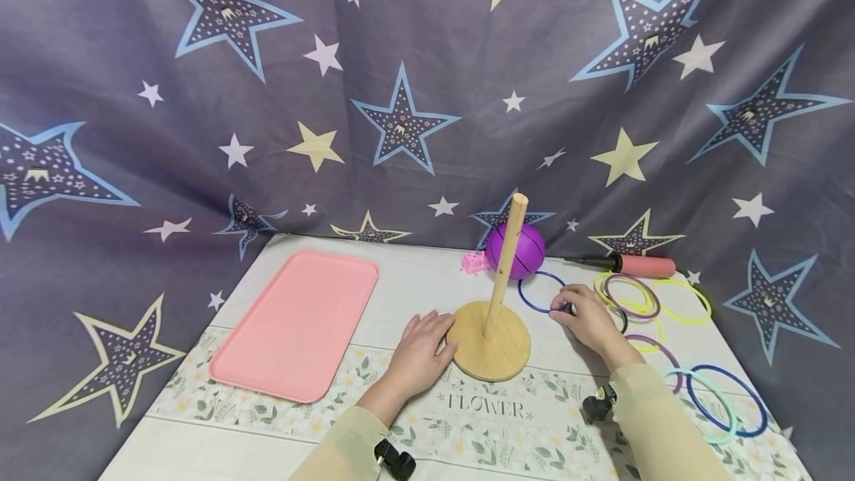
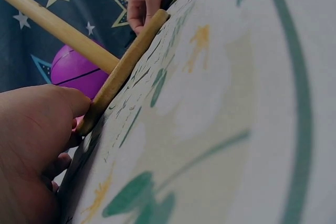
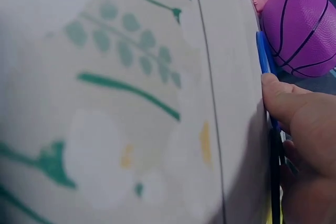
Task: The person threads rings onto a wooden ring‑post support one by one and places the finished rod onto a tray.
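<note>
A wooden stand with a round base (image 1: 470,347) and an upright pole (image 1: 508,258) stands mid-table. My left hand (image 1: 422,353) rests at the left edge of the base with fingers extended; in the left wrist view its thumb (image 2: 73,100) touches the rim. Right of the pole, my right hand (image 1: 588,318) pinches the near right side of a blue ring (image 1: 524,295). The right wrist view shows its thumb (image 3: 278,95) against this blue ring (image 3: 262,51). A black ring (image 1: 625,320) lies partly hidden beneath the right hand.
A pink tray (image 1: 300,325) lies at the left. Behind the pole are a purple ball (image 1: 528,247) and a small pink object (image 1: 474,263). A pump (image 1: 644,266) lies at the back right. Yellow rings (image 1: 701,295), purple rings (image 1: 675,358) and a mint ring (image 1: 731,407) spread along the right.
</note>
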Motion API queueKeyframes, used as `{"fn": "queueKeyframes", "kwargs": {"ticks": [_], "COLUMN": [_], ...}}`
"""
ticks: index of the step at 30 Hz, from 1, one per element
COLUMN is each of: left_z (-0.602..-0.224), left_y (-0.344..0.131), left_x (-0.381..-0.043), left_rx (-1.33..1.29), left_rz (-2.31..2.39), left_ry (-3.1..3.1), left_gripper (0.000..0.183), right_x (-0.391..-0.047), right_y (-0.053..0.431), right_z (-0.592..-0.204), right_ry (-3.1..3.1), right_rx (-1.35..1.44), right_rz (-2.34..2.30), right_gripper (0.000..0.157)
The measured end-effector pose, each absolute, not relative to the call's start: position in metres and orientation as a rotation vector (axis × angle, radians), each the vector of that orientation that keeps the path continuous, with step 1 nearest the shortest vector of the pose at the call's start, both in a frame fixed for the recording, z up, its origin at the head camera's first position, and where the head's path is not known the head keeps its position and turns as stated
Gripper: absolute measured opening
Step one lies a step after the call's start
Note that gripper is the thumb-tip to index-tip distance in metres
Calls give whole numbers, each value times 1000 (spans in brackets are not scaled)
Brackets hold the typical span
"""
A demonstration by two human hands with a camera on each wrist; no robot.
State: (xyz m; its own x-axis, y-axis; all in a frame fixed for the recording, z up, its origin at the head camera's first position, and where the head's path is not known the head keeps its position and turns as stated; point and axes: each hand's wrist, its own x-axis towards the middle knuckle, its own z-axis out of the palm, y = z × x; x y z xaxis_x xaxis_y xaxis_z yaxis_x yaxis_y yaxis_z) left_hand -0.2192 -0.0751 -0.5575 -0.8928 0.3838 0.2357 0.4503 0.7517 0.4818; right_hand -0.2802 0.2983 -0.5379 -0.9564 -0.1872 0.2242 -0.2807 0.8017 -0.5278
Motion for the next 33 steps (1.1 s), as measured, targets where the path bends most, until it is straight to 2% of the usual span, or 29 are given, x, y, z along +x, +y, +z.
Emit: {"fn": "queueKeyframes", "kwargs": {"ticks": [19, 33], "left_z": [-557, -556], "left_y": [-76, -75], "left_x": [-219, -217], "left_rx": [-666, -671], "left_rz": [-839, -837], "left_ry": [-2829, -2814], "left_gripper": [54, 52], "right_x": [-265, -245], "right_y": [291, 278], "right_z": [-541, -523], "right_ry": [-2679, -2370], "right_rx": [450, 369], "right_rz": [905, 781], "right_gripper": [13, 8]}}
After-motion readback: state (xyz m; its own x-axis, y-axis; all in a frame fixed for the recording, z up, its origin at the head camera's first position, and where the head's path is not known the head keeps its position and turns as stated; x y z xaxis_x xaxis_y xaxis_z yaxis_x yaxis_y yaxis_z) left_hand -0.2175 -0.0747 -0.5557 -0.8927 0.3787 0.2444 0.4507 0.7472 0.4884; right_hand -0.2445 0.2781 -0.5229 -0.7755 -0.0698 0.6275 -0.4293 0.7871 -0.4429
